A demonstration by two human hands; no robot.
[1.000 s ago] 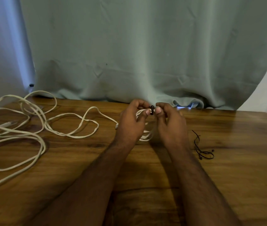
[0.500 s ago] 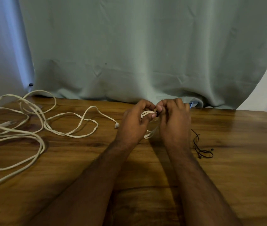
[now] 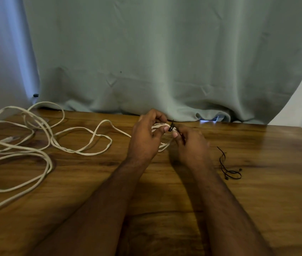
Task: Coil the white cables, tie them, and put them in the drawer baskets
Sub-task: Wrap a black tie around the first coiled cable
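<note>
While bare wooden counter (image 3: pixel 165 209) lies nearest beneath both forearms, the left hand (image 3: pixel 144 139) grips a small white cable coil (image 3: pixel 162 126) and the right hand (image 3: pixel 190 145) pinches a black tie (image 3: pixel 171 126) on it. Loose white cable (image 3: pixel 35 145) sprawls left of the hands, spare black ties (image 3: pixel 229 167) lie right, and beyond them a curtain (image 3: pixel 165 61) drapes over the counter's far edge.
</note>
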